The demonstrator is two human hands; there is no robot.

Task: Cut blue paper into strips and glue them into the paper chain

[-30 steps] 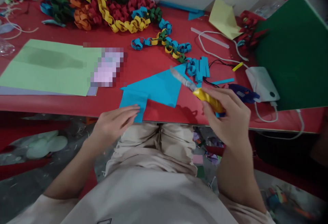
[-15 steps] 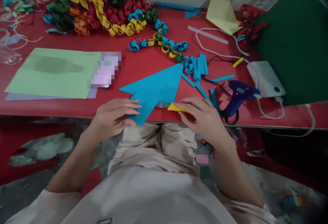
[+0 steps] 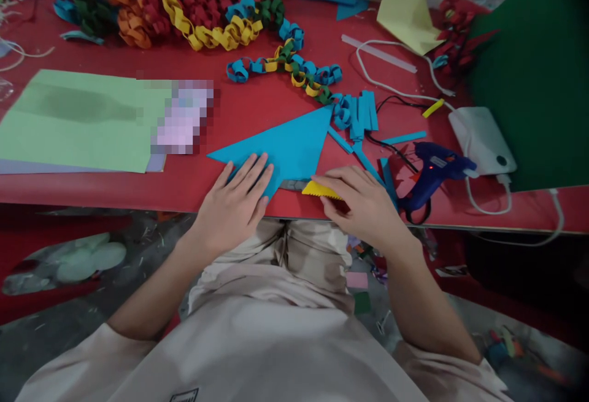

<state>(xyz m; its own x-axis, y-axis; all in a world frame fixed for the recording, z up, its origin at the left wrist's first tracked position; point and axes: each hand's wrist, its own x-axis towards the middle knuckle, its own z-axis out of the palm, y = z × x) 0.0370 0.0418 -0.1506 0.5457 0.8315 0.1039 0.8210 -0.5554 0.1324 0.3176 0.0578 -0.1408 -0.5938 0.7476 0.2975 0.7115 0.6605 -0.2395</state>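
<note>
A folded sheet of blue paper (image 3: 289,144) lies on the red table in front of me. My left hand (image 3: 237,202) presses flat on its lower left part, fingers spread and palm down. In my right hand (image 3: 361,202) is a yellow box cutter (image 3: 319,189), gripped from above with its blade pointing left. The blade lies at the paper's lower edge; I cannot tell whether it is under the paper or just beside it. Cut blue strips (image 3: 363,113) and a paper chain (image 3: 317,80) of blue, yellow and green links lie beyond the paper.
A blue glue gun (image 3: 432,172) with a lit red light lies right of my right hand, near a white power bank (image 3: 483,138) and cables. Green paper (image 3: 87,123) and a blurred phone (image 3: 186,116) are at left. Heaped paper chains (image 3: 197,6) line the back.
My left hand has moved right and flattened onto the blue paper, covering its lower left part. My right hand still holds the box cutter in nearly the same place. The view has shifted slightly.
</note>
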